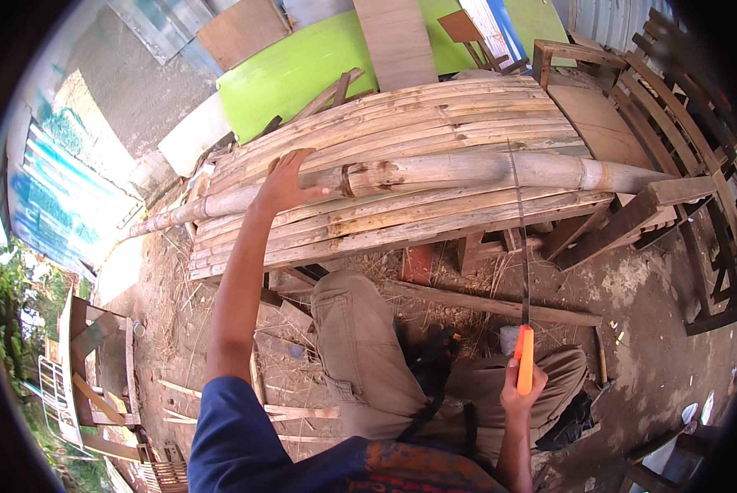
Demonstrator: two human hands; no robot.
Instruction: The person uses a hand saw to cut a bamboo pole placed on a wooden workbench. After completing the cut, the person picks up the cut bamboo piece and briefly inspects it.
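A long, thick bamboo pole (434,174) lies across a low bench of split bamboo slats (368,115), reaching past it on both sides. My left hand (287,182) rests on the pole left of its middle, fingers spread over the top. In my right hand (523,389) is a handsaw (523,271), gripped by its orange handle near my right knee. Its narrow blade points away from me, and the far part lies over the pole's right half. Whether the teeth have cut into the bamboo I cannot tell.
Dark wooden frames (672,123) crowd the right side, one beam end (681,191) close to the pole. Bright green boards (303,74) lean behind the bench. A wooden plank (492,304) lies on the dirt floor before me, with bamboo scraps (303,412) to the left.
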